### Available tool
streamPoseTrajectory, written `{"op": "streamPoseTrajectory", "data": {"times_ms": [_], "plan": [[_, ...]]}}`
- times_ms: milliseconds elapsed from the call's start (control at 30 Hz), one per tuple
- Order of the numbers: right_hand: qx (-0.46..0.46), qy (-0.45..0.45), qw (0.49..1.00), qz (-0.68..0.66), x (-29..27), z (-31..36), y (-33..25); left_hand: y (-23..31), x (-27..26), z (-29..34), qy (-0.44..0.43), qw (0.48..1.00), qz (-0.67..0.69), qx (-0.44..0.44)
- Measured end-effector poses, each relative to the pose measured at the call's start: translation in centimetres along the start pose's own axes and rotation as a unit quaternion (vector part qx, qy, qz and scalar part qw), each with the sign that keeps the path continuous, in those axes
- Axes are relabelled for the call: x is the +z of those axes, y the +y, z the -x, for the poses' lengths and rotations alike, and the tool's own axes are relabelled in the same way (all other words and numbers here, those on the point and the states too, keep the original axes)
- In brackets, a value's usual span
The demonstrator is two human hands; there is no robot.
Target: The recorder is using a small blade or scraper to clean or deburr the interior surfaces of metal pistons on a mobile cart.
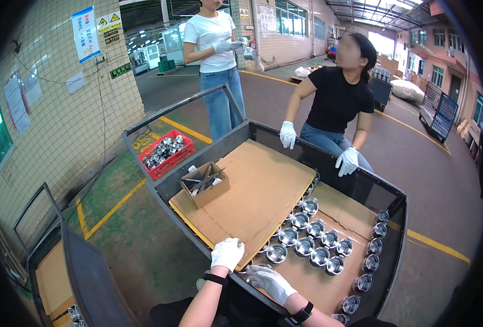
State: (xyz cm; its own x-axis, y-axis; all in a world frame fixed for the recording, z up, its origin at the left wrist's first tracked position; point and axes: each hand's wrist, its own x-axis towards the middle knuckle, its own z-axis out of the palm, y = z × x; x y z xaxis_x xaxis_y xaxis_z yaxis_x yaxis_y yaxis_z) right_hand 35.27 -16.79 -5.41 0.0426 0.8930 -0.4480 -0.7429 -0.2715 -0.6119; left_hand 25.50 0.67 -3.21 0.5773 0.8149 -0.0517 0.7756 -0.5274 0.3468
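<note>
My left hand (228, 254), in a white glove, is closed at the near edge of a cardboard-topped board (268, 174); whether its fingers grip something is hidden. Close by on the right, my gloved right hand (272, 283) has its fingers stretched out, next to the board's near corner and the cart's rim. Shiny metal pistons (304, 246) stand in rows on a lower cardboard sheet (301, 278), some partly covered by the board. More pistons (371, 263) line the cart's right side.
An open cardboard box (208, 188) with dark flat pieces sits on the board, inside the dark metal cart (328, 152). A co-worker's gloved hands (317, 147) rest on the far rim; another person (214, 60) stands behind. A red crate (168, 155) holds metal parts. Another cart (97, 272) is left.
</note>
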Motion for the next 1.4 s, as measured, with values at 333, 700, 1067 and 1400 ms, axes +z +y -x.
{"op": "streamPoseTrajectory", "data": {"times_ms": [333, 700, 1067, 1400], "plan": [[0.005, -0.008, 1.000, -0.013, 0.6, -0.2, -0.4, -0.2, -0.1, -0.3, 0.040, 0.999, 0.004, 0.004], [-0.007, -0.013, 1.000, 0.006, 0.2, 0.1, -0.1, 0.1, -0.2, 0.0, 0.001, 1.000, 0.010, -0.009], [-0.003, -0.012, 1.000, -0.012, -0.2, -0.5, 0.2, -0.1, -0.4, 0.0, -0.002, 1.000, 0.003, -0.015], [-0.005, -0.012, 1.000, 0.001, -0.2, -0.6, 0.1, -0.2, -0.2, -0.2, 0.001, 1.000, 0.003, -0.019]]}}
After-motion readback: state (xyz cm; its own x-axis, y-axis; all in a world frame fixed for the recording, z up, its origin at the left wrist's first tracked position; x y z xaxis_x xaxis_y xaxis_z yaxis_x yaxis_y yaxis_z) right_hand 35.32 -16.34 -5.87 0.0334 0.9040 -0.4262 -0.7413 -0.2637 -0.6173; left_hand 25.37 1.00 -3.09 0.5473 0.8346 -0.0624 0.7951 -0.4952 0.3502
